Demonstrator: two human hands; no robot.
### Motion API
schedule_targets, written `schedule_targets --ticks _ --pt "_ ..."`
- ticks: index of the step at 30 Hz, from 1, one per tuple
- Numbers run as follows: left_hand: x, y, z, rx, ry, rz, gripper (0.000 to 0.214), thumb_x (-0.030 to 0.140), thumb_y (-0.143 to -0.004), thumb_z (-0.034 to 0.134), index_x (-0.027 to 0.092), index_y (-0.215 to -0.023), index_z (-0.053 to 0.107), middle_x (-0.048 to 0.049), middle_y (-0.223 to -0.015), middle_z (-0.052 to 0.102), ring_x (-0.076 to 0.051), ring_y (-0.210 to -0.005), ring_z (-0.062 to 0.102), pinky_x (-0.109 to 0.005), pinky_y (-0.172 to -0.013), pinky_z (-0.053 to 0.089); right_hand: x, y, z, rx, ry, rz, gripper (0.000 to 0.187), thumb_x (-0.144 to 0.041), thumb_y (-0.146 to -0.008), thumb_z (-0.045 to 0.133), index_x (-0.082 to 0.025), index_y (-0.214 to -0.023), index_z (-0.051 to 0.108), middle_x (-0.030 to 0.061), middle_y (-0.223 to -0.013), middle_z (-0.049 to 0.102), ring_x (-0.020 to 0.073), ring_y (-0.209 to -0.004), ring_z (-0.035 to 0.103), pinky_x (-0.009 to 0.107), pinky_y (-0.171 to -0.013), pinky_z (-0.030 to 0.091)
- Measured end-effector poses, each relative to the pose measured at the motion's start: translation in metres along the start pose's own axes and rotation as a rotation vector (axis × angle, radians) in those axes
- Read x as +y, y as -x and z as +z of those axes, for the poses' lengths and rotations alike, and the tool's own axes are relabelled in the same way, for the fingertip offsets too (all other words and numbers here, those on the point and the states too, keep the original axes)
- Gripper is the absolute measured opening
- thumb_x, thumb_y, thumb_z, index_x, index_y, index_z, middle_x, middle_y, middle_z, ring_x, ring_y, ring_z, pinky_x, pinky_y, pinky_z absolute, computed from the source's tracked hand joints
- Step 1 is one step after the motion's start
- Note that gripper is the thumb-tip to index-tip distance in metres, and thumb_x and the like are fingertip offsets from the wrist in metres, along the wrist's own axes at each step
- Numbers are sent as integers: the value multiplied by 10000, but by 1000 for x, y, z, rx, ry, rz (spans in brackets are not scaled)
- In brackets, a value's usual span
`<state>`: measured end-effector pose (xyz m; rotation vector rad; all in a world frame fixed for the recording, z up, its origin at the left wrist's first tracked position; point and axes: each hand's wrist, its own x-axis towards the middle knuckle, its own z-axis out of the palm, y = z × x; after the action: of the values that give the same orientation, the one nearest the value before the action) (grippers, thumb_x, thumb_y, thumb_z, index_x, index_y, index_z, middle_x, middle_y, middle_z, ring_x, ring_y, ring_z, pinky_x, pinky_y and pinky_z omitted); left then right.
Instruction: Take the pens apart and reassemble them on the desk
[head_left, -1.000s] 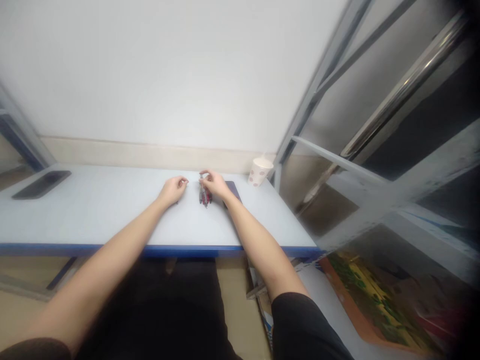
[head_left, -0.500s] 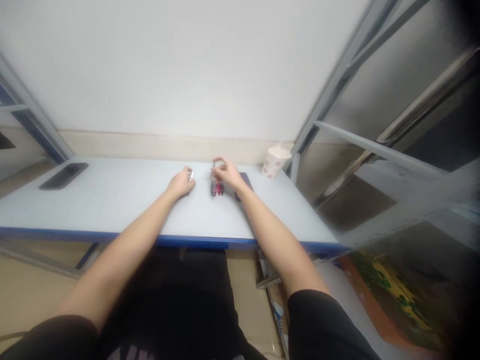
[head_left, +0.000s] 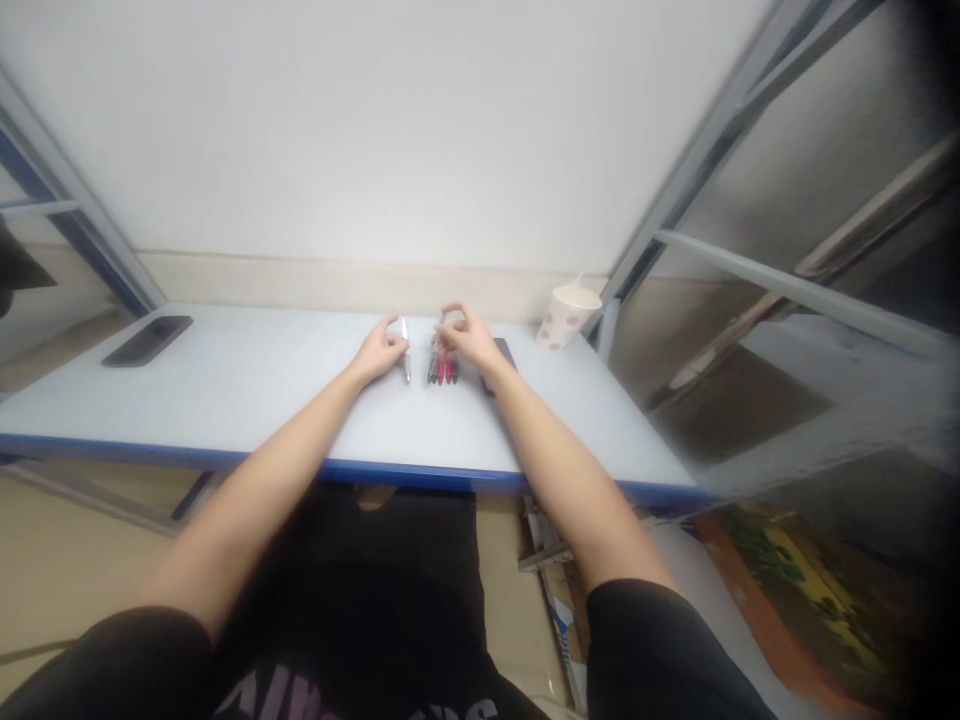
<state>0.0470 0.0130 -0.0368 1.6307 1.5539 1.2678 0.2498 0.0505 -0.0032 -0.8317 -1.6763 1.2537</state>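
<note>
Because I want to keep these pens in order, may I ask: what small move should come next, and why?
Probably the right hand should pick up one of the red and black pens, since its fingers are right over them, while the left hand is occupied at the silver pen.

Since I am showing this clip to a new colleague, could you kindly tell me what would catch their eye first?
Two bare hands stand out at the middle of a white, blue-edged table: the left hand by a slim silver pen, the right hand over a cluster of red and black pens. Toward the back right stands a white paper cup with red dots.
</note>
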Motion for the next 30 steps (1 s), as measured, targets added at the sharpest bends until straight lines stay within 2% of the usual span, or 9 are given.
schedule_targets --ticks 4,7,12,14,18,20,24,28,30 --pt "8 1 -1 -52 266 -79 813 166 -814 598 108 -1577 322 47 -716 669 -119 -474 581 -277 -558 505 0 -4 -8 37 0 -26 245 -221 -893 651 -244 -1067 481 -73 -648 626 138 -550 627 258 -565 548" --pt "11 3 -2 -105 380 -119 864 147 -770 601 124 -1580 300 56 -699 671 -135 -472 624 -265 -519 504 1 -6 -16 52 -19 -53 236 -228 -886 646 -239 -1062 489 -69 -665 641 131 -577 622 263 -614 557" --pt "10 6 -2 -196 395 -125 977 145 -748 628 117 -1624 197 43 -730 708 -155 -460 644 -288 -499 532 -4 -10 -29 89 -36 -93 237 -199 -866 643 -225 -1054 499 -57 -676 643 139 -605 629 285 -644 572" --pt "11 7 -2 -200 397 -141 980 127 -739 646 127 -1615 207 22 -793 742 -127 -433 615 -289 -495 546 -10 -12 -42 144 -35 -134 253 -211 -863 656 -227 -1064 503 -62 -678 640 140 -607 635 283 -637 584" --pt "14 10 -1 -169 410 -148 951 106 -756 685 146 -1590 230 8 -864 752 -110 -467 633 -288 -518 588 -19 -14 -78 359 -80 -222 350 -265 -869 690 -251 -1139 469 -67 -726 682 127 -616 658 263 -642 603" --pt "14 12 1 -169 390 -137 934 110 -773 701 143 -1585 239 40 -804 711 -120 -474 645 -290 -516 599 -18 -13 -87 352 -79 -182 331 -269 -858 711 -246 -1077 463 -74 -687 672 123 -578 647 259 -613 599" --pt "14 13 2 -176 347 -118 884 91 -800 673 120 -1578 255 83 -721 632 -128 -460 640 -275 -485 590 -6 -13 -73 191 -72 -116 327 -240 -851 728 -237 -1052 470 -74 -690 674 118 -586 665 253 -620 604" --pt "14 12 3 -157 335 -128 835 63 -820 626 130 -1563 253 68 -764 649 -120 -441 632 -270 -462 578 1 -16 -44 68 -65 -97 296 -224 -863 721 -229 -1033 479 -82 -650 640 118 -551 646 242 -586 580" --pt "14 12 3 -133 349 -138 814 68 -829 619 140 -1554 255 50 -810 659 -138 -479 672 -270 -455 574 0 -16 -38 47 -74 -108 304 -229 -874 719 -231 -1056 475 -87 -649 631 123 -545 647 245 -582 575"
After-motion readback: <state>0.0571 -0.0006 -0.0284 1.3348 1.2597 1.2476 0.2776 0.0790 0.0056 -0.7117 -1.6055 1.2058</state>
